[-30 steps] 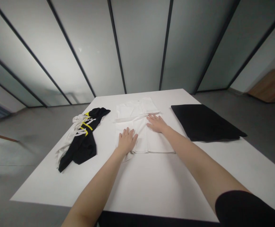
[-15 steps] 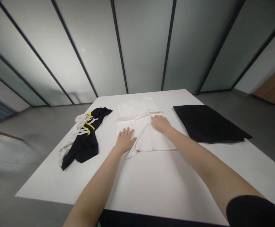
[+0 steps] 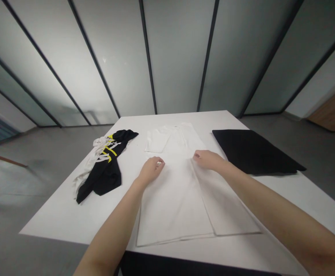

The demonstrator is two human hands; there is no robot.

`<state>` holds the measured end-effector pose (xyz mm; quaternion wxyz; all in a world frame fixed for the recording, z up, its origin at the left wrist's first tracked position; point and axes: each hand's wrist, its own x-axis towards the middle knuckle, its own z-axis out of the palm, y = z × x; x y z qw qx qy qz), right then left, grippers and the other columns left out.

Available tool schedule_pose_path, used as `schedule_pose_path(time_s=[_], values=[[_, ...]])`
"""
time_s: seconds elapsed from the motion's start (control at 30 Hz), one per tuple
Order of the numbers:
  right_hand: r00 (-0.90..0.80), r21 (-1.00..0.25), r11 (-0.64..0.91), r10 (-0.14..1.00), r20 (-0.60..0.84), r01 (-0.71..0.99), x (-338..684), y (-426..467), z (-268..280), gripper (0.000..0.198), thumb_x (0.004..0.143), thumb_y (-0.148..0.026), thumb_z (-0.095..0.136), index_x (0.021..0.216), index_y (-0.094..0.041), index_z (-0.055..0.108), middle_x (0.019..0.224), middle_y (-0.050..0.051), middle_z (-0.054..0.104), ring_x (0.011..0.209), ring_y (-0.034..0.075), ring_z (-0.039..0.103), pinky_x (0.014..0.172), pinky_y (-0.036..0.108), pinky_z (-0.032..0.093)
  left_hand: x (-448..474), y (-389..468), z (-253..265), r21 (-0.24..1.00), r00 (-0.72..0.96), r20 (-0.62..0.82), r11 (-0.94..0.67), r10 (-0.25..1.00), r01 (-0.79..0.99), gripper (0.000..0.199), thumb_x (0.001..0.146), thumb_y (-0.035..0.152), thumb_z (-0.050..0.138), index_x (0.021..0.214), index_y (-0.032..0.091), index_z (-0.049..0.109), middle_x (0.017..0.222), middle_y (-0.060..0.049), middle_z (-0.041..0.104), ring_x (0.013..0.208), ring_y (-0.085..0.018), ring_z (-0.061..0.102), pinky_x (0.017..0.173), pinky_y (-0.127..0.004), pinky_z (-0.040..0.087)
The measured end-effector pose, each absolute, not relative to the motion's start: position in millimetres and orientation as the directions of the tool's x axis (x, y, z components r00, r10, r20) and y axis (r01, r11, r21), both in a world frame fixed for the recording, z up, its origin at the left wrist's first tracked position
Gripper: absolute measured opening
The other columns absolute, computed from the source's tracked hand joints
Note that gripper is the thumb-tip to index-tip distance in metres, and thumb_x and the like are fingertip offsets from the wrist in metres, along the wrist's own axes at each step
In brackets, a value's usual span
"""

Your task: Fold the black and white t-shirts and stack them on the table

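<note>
A white short-sleeved shirt (image 3: 173, 207) lies spread out in front of me, with its collar end far and its hem near the front edge of the table. My left hand (image 3: 152, 168) is over the left side of the shirt, below a sleeve, its fingers curled in towards the thumb. Whatever they pinch is hidden. Level with it, my right hand (image 3: 206, 158) is closed on the shirt's middle, where a long front edge runs down from the fingers to the hem.
On the left of the white table (image 3: 52, 220) lies a crumpled black-and-white garment (image 3: 106, 168) with yellow stripes. Dark folded cloth (image 3: 253, 151) rests at the right. Frosted glass panels (image 3: 179, 57) stand behind the table.
The folded shirt has opened out, and its hem now reaches much closer to me. My hands, flat on the cloth before, are now curled.
</note>
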<state>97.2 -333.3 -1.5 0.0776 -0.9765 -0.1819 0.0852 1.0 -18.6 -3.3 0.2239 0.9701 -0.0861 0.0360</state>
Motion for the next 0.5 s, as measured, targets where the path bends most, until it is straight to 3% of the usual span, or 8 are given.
schedule_pose_path(time_s=[0.1, 0.17, 0.23, 0.33, 0.5], values=[[0.944, -0.195, -0.924, 0.326, 0.048, 0.329, 89, -307, -16, 0.057, 0.109, -0.047, 0.035, 0.152, -0.018, 0.059, 0.156, 0.020, 0.061, 0.139, 0.038, 0.060, 0.114, 0.050, 0.047, 7, -12, -24, 0.260, 0.981, 0.163, -0.954, -0.109, -0.149, 0.044, 0.106, 0.041, 0.054, 0.146, 0.024, 0.062, 0.162, -0.013, 0.056, 0.152, -0.030, 0.050, 0.124, -0.046, 0.039], [0.953, -0.164, -0.940, 0.287, 0.095, 0.300, 83, -293, -31, 0.065, 0.110, -0.053, 0.035, 0.162, -0.017, 0.048, 0.169, 0.020, 0.046, 0.153, 0.042, 0.045, 0.123, 0.057, 0.037, 8, -7, -31, 0.180, 0.991, 0.098, -0.978, -0.092, -0.109, 0.054, 0.106, 0.046, 0.055, 0.155, 0.023, 0.055, 0.171, -0.014, 0.045, 0.159, -0.032, 0.040, 0.129, -0.048, 0.033], [0.960, -0.136, -0.951, 0.270, 0.076, 0.278, 79, -285, -44, 0.070, 0.109, -0.058, 0.035, 0.166, -0.017, 0.042, 0.175, 0.020, 0.037, 0.160, 0.045, 0.034, 0.127, 0.062, 0.029, 6, -4, -31, 0.148, 0.995, 0.054, -0.984, -0.087, -0.094, 0.058, 0.106, 0.050, 0.054, 0.157, 0.023, 0.053, 0.172, -0.013, 0.043, 0.158, -0.032, 0.041, 0.128, -0.047, 0.033], [0.949, -0.115, -0.942, 0.314, 0.038, 0.316, 75, -284, -54, 0.072, 0.108, -0.059, 0.035, 0.168, -0.019, 0.039, 0.178, 0.020, 0.029, 0.163, 0.047, 0.026, 0.129, 0.066, 0.021, 2, -4, -22, 0.139, 0.995, 0.067, -0.987, -0.077, -0.085, 0.051, 0.108, 0.052, 0.050, 0.150, 0.025, 0.061, 0.163, -0.012, 0.055, 0.148, -0.031, 0.053, 0.123, -0.045, 0.039], [0.913, -0.092, -0.908, 0.408, 0.024, 0.408, 60, -296, -55, 0.072, 0.108, -0.059, 0.037, 0.170, -0.023, 0.038, 0.180, 0.016, 0.026, 0.164, 0.044, 0.023, 0.131, 0.064, 0.020, -1, -7, -4, 0.211, 0.997, 0.042, -0.976, 0.061, 0.051, 0.047, 0.111, 0.052, 0.039, 0.110, 0.021, 0.074, 0.120, -0.014, 0.077, 0.114, -0.029, 0.070, 0.100, -0.039, 0.051]])
